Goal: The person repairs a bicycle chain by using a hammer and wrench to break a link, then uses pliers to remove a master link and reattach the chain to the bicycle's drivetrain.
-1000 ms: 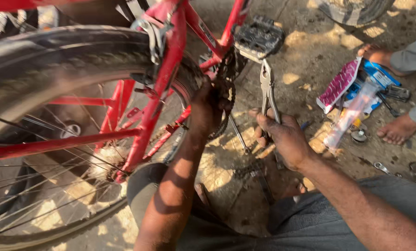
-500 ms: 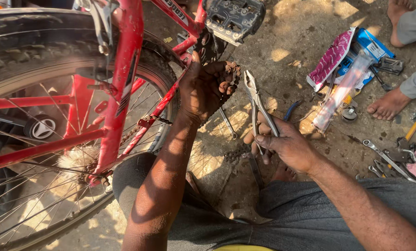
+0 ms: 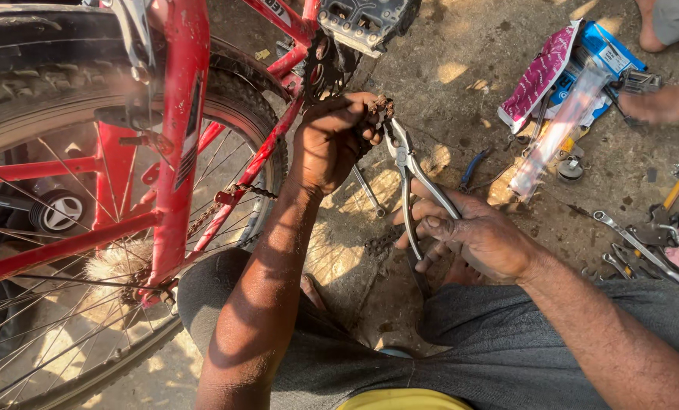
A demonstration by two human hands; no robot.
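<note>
Left hand [image 3: 332, 140] closed around a short run of bike chain [image 3: 379, 108], fingers [image 3: 366, 121] curled tight on it, just below the chainring [image 3: 320, 72] and black pedal [image 3: 366, 23] at 12 o'clock. Right hand [image 3: 480, 235] grips the handles of metal pliers [image 3: 408, 171], fingers wrapped shut round them; plier tip points up to 11 o'clock and touches the chain at the left fingertips. Red bike frame [image 3: 180, 114] and rear wheel [image 3: 58, 91] fill the 9 o'clock side. On the dirt ground [image 3: 461, 68]: plastic packets [image 3: 559, 76] at 2 o'clock, spanners [image 3: 635, 243] at 3 o'clock (loose heap, count unclear). Another person's hand [image 3: 662, 102] near the packets, well apart from the pliers.
</note>
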